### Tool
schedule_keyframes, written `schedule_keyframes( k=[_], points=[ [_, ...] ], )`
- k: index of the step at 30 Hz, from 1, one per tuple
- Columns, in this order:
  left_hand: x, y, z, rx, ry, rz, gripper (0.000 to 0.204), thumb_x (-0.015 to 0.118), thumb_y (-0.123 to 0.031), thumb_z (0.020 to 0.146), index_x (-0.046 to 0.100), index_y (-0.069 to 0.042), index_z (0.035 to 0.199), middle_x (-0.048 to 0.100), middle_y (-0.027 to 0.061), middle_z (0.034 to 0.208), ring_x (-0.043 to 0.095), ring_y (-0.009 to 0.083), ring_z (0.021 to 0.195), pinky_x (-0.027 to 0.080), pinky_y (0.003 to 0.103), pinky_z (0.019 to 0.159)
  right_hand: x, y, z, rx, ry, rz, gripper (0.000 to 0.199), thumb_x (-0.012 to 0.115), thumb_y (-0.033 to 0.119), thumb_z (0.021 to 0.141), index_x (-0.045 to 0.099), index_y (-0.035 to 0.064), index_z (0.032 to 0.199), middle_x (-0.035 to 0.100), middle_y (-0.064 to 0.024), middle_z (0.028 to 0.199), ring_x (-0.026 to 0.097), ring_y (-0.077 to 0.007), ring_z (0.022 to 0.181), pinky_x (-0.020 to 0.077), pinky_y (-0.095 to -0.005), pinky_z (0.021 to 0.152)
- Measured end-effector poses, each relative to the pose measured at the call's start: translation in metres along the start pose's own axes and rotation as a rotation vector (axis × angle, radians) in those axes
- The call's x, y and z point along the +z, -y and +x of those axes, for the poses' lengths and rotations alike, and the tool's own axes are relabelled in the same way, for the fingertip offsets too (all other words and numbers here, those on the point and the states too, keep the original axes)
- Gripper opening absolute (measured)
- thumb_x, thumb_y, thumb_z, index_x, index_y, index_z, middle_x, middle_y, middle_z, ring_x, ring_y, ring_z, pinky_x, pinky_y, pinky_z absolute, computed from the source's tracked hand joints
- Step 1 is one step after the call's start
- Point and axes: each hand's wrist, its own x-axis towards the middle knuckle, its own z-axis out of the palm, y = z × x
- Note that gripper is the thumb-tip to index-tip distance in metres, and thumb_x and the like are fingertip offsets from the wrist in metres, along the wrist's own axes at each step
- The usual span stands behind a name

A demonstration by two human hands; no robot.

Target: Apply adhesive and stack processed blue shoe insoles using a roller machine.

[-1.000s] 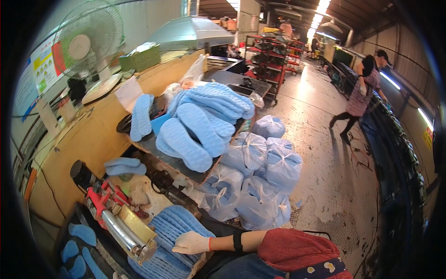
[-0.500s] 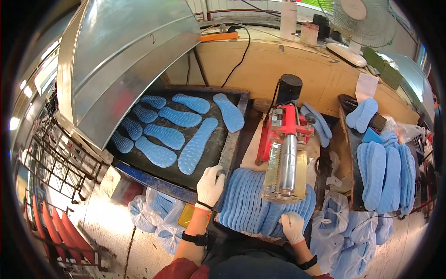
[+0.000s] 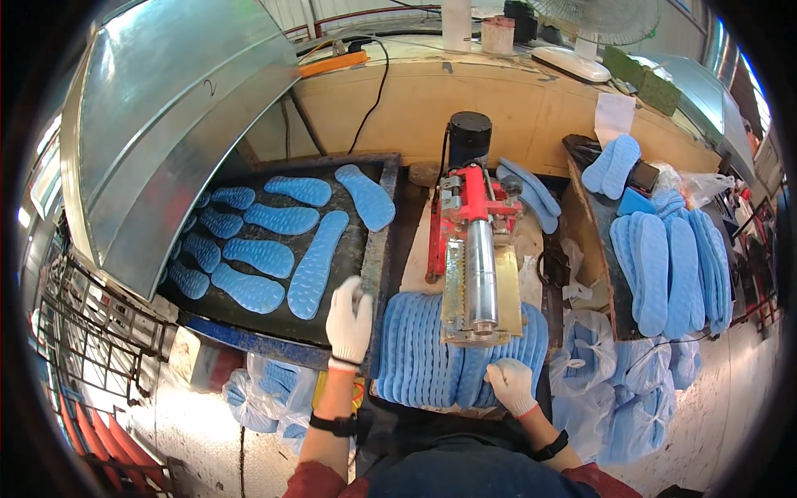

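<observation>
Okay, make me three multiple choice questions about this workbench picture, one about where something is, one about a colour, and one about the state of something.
1. Where does the left hand rest?
A. on the dark tray's near right edge
B. on the fan
C. on the red roller machine

2. What colour are the insoles on the tray?
A. green
B. blue
C. white

3. What is the right hand doing?
A. hanging free
B. gripping a cable
C. pressing on the stacked insoles

Answers: 1 A, its glove lies at that edge; 2 B, all are blue; 3 C, its fingers lie on the stack.
</observation>
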Motion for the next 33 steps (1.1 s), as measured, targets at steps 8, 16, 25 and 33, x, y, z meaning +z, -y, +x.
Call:
schedule_keyframes(
  k=[8,16,25,33],
  points=[
    [0.072,-0.008,0.122,-0.295,0.135,0.455,0.106,0.077,-0.048,0.072,0.018,0.001,0.144,0.056,0.0268,0.119,0.059,0.0404,0.107,0.051,0.048,0.087,0.005,0.004,-0.001,-0.038,-0.029,0.026,0.028,0.056,0.018,0.086,0.061,0.0069,0.061,0.060,-0.0095,0.062,0.060,-0.0303,0.062,0.0468,-0.0396,0.059],
    [0.104,0.010,0.147,-0.422,-0.001,0.477,0.101,0.077,-0.040,0.075,0.016,0.000,0.145,0.057,0.0242,0.118,0.061,0.0374,0.106,0.051,0.046,0.086,0.006,-0.002,-0.004,-0.009,-0.038,0.121,0.025,0.059,0.016,0.084,0.064,0.0056,0.062,0.063,-0.0107,0.065,0.063,-0.0303,0.063,0.0487,-0.0386,0.059],
    [0.087,0.009,0.138,-0.426,0.077,0.354,0.101,0.076,-0.036,0.074,0.014,-0.002,0.147,0.052,0.0281,0.125,0.056,0.0418,0.113,0.047,0.048,0.094,0.002,-0.004,0.002,-0.038,-0.013,0.067,0.027,0.056,0.018,0.086,0.062,0.0069,0.062,0.063,-0.0096,0.065,0.062,-0.0297,0.064,0.0477,-0.0388,0.060],
    [0.053,0.008,0.115,-0.335,0.079,0.248,0.096,0.075,-0.040,0.074,0.023,0.000,0.145,0.046,0.0306,0.133,0.048,0.0439,0.122,0.042,0.047,0.101,0.000,0.006,-0.002,-0.098,-0.008,-0.004,0.021,0.058,0.018,0.085,0.059,0.0090,0.066,0.061,-0.0084,0.066,0.061,-0.0286,0.065,0.0471,-0.0397,0.059]
  ],
)
